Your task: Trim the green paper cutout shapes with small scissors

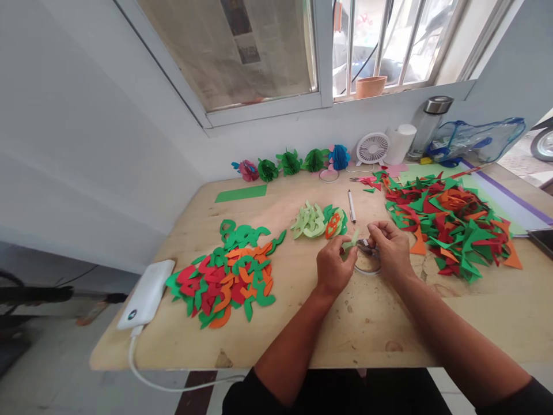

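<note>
Near the middle of the wooden table, my left hand (336,265) pinches a small light green paper piece (352,239). Just to its right, my right hand (391,248) has its fingers closed around a small dark metal tool (366,248), whose exact kind is hard to make out. The tool's end is close to the green paper. Below the hands, a roll of tape or ring (367,271) lies partly hidden. Cut light green paper shapes (310,221) and a green and orange bunch (334,223) lie beyond my left hand.
Cut red, orange and green shapes (228,276) are heaped at left, beside a white power bank (147,294) with a cable. Paper scraps (458,222) pile at right. A pen (351,206), paper figures (290,162), small fan (372,148) and bottle (428,128) stand or lie farther back.
</note>
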Motion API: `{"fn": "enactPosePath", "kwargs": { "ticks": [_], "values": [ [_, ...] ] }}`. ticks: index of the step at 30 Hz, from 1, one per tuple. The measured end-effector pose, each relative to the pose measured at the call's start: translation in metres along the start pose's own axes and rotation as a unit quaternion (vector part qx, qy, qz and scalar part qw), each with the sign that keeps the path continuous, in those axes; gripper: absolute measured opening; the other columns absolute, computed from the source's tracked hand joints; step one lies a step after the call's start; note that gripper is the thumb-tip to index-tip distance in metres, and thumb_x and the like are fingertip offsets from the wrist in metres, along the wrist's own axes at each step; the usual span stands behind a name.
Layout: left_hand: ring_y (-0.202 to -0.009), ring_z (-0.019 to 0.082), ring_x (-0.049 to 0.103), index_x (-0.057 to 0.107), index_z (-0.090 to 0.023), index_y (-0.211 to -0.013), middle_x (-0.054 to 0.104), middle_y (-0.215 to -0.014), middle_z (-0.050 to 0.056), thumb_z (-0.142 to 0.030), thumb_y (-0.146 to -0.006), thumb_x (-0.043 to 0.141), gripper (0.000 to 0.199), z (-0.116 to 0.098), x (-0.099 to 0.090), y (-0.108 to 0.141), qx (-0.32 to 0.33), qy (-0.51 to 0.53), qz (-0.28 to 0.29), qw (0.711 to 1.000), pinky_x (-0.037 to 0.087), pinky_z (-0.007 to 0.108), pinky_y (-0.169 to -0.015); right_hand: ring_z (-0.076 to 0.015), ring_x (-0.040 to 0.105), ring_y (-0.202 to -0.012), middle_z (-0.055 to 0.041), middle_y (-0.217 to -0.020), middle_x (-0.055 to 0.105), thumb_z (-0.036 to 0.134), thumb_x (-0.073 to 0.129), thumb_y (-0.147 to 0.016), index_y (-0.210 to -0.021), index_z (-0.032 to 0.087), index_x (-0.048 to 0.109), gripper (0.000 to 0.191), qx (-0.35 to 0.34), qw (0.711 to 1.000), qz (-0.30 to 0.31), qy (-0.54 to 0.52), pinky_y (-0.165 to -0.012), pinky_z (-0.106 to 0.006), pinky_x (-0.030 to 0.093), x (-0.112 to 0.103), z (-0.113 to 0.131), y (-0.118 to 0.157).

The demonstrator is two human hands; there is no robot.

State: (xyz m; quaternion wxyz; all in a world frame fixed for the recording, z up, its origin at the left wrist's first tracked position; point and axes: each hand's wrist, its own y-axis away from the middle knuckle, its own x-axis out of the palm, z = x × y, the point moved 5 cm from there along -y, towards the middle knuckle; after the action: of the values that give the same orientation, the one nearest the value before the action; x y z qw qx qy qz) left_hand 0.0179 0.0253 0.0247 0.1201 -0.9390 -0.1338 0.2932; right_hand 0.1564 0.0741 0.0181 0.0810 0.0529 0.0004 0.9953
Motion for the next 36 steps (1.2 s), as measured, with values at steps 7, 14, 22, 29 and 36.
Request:
{"fn": "enactPosePath", "kwargs": {
  "ticks": [7, 14, 22, 29, 36],
  "values": [
    [-0.062, 0.012, 0.057, 0.063, -0.018, -0.091, 0.065, -0.074, 0.001, -0.026, -0.076, 0.058, 0.018, 0.002, -0.003, -0.002, -0.013, -0.004, -0.011, 1.000, 0.046, 0.024, -0.063, -0.0081, 0.050, -0.051, -0.0008, -0.073, 0.065, 0.043, 0.070, -0.066, -0.070, 0.018, 0.061, 0.027, -0.006, 0.998, 0.064, 0.008, -0.049, -0.022, 0.039, 0.008, 0.003, 0.003],
    [-0.061, 0.012, 0.056, 0.063, -0.018, -0.090, 0.064, -0.073, 0.001, -0.028, -0.076, 0.058, 0.019, 0.005, -0.002, -0.003, -0.014, 0.002, -0.012, 1.000, 0.045, 0.024, -0.061, -0.0101, 0.050, -0.053, 0.0002, -0.064, 0.061, 0.043, 0.070, -0.067, -0.068, 0.018, 0.059, 0.027, 0.000, 0.996, 0.090, 0.002, -0.050, -0.023, 0.039, 0.010, 0.003, 0.005],
    [-0.058, 0.011, 0.055, 0.063, -0.018, -0.089, 0.063, -0.069, 0.000, -0.027, -0.075, 0.059, 0.018, 0.005, -0.003, -0.003, -0.017, 0.011, -0.017, 1.000, 0.045, 0.023, -0.060, -0.0129, 0.059, -0.071, -0.0022, -0.083, 0.067, 0.040, 0.074, -0.064, -0.071, 0.021, 0.062, 0.023, 0.062, 0.985, 0.102, -0.124, -0.066, -0.026, 0.048, 0.011, -0.006, 0.002],
    [-0.059, 0.012, 0.056, 0.063, -0.017, -0.091, 0.064, -0.071, 0.001, -0.027, -0.075, 0.059, 0.019, 0.003, -0.004, -0.002, -0.014, 0.000, -0.019, 1.000, 0.045, 0.024, -0.061, -0.0106, 0.058, -0.074, -0.0026, -0.093, 0.067, 0.037, 0.075, -0.064, -0.069, 0.020, 0.065, 0.021, 0.071, 0.982, 0.122, -0.127, -0.064, -0.022, 0.046, 0.014, -0.007, 0.003],
    [-0.061, 0.013, 0.056, 0.064, -0.020, -0.092, 0.063, -0.070, 0.001, -0.019, -0.074, 0.059, 0.018, 0.000, -0.004, -0.001, 0.005, -0.049, -0.020, 0.999, 0.045, 0.026, -0.064, -0.0098, 0.049, -0.055, 0.0018, -0.060, 0.057, 0.043, 0.073, -0.063, -0.070, 0.017, 0.062, 0.028, 0.052, 0.987, 0.150, -0.021, -0.050, -0.021, 0.039, 0.017, -0.006, 0.007]
  ]
}}
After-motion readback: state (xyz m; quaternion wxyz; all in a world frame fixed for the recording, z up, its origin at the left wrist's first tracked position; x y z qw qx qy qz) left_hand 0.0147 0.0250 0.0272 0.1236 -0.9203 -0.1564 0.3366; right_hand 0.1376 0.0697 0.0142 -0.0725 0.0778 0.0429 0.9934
